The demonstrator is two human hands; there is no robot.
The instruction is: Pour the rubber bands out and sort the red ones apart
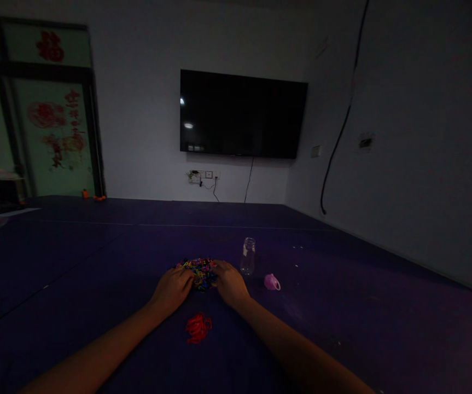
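Lying between the two hands, a heap of mixed-colour rubber bands (pixel 200 271) sits on the dark purple desk (pixel 342 328), and both hands rest on its near edge. The left hand (pixel 173 290) presses its fingers into the heap's left side, and the right hand (pixel 229 283) does the same on the right side; each grip is loosely curled over the bands, but the dim light hides whether any single band is pinched, so I cannot tell if either grip is closed on one. Just nearer than the grips, between the two forearms, lies a small separate bunch of red bands (pixel 198 327), apart from the main heap. Just beyond and to the right of the right grip stands a clear glass bottle (pixel 248 256), upright and uncapped. Further right of it a small pink cap (pixel 272 282) lies on the desk. Well beyond everything, a black screen (pixel 242 114) hangs on the wall.
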